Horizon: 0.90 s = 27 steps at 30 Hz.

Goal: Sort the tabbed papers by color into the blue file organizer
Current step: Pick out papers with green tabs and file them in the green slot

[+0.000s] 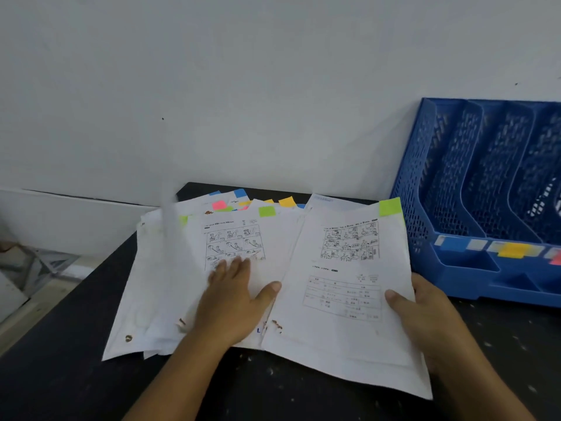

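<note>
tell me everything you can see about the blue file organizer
The blue file organizer stands at the right on the dark table, its back against the pale wall. It looks like moulded plastic, with perforated mesh dividers that curve down toward a solid front lip and form upright slots. The slots seem to hold no papers. Small colour labels sit along the lip: blue, pale, yellow, and pink at the frame edge. Its right part is cut off. The paper in the right hand lies just left of it; contact is unclear.
</note>
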Available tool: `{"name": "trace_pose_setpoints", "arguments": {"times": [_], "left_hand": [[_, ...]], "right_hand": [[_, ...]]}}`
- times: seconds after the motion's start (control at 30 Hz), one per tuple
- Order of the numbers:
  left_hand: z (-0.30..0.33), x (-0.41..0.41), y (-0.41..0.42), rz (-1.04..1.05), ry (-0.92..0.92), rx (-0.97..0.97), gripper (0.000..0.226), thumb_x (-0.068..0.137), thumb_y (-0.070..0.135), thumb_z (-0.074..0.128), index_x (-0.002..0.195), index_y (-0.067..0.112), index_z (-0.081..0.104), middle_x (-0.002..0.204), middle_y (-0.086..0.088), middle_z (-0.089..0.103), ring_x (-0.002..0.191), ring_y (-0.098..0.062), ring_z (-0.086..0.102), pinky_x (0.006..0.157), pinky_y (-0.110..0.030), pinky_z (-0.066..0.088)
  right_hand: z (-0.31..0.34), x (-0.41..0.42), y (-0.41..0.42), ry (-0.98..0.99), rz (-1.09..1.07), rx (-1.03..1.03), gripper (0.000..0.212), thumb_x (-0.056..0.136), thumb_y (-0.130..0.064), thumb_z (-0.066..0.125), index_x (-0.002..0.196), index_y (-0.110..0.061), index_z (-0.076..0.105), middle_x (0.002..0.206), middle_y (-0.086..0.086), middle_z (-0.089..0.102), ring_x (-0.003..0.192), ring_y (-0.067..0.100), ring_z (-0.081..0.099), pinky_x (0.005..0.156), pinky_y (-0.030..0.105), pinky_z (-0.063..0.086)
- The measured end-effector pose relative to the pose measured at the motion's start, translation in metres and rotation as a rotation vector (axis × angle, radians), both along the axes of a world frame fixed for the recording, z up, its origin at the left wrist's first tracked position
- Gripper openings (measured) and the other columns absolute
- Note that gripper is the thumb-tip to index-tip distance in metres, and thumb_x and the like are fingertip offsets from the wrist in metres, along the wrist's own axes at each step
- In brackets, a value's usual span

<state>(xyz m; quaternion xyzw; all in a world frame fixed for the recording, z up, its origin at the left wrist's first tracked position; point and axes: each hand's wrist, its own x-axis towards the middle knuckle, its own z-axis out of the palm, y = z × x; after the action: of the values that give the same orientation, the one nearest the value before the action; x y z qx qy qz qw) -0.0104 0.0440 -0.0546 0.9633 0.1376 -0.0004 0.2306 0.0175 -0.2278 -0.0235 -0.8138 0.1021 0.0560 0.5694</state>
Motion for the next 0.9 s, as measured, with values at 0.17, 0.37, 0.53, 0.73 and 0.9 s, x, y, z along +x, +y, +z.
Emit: {"name": "trace_pose_setpoints", "arguments": {"times": [0.17, 0.37, 0.53, 0.73, 0.9], "left_hand": [[-0.002, 0.002, 0.008, -0.005, -0.052, 0.025, 0.090, 0.086, 0.068, 0.046, 0.154, 0.018, 0.016, 0.162, 0.003, 0.006, 0.149, -0.019, 0.000, 0.120, -0.034, 0.003], [0.008, -0.003, 0.012, 0.132, -0.257, -0.262, 0.042, 0.097, 0.042, 0.048, 0.133, 0.023, 0.055, 0.125, -0.002, 0.060, 0.116, -0.022, 0.054, 0.092, -0.032, 0.045], [0.045, -0.017, 0.002, 0.139, -0.408, -0.469, 0.029, 0.097, 0.047, 0.041, 0.113, 0.036, 0.062, 0.088, 0.014, 0.068, 0.083, -0.003, 0.060, 0.062, -0.019, 0.042], [0.058, -0.022, -0.031, -0.155, -0.301, -0.576, 0.043, 0.091, 0.056, 0.043, 0.128, 0.040, 0.058, 0.111, 0.025, 0.067, 0.102, 0.009, 0.060, 0.080, -0.009, 0.043], [0.027, -0.014, -0.061, -0.303, -0.123, -0.272, 0.057, 0.096, 0.056, 0.037, 0.147, 0.030, 0.034, 0.155, 0.016, 0.029, 0.147, -0.010, 0.012, 0.121, -0.037, 0.006]], "right_hand": [[0.001, 0.001, -0.004, 0.017, 0.003, -0.038, 0.021, 0.096, -0.015, 0.058, 0.112, -0.027, 0.058, 0.100, -0.006, 0.066, 0.088, 0.018, 0.063, 0.072, 0.035, 0.048], [0.005, -0.001, -0.002, 0.008, 0.017, -0.010, 0.021, 0.096, -0.016, 0.057, 0.112, -0.029, 0.058, 0.102, -0.008, 0.067, 0.090, 0.017, 0.064, 0.071, 0.035, 0.050], [0.006, -0.004, 0.003, -0.027, 0.016, 0.064, 0.018, 0.097, -0.018, 0.056, 0.110, -0.029, 0.061, 0.099, -0.010, 0.070, 0.087, 0.015, 0.067, 0.062, 0.029, 0.050], [0.009, -0.011, 0.018, 0.013, 0.054, 0.162, 0.019, 0.099, -0.021, 0.052, 0.100, -0.036, 0.064, 0.091, -0.011, 0.074, 0.084, 0.015, 0.071, 0.066, 0.034, 0.055], [0.015, -0.015, 0.028, 0.020, 0.064, 0.235, 0.008, 0.101, -0.035, 0.045, 0.105, -0.037, 0.052, 0.087, -0.018, 0.054, 0.075, 0.005, 0.053, 0.058, 0.026, 0.041]]}}
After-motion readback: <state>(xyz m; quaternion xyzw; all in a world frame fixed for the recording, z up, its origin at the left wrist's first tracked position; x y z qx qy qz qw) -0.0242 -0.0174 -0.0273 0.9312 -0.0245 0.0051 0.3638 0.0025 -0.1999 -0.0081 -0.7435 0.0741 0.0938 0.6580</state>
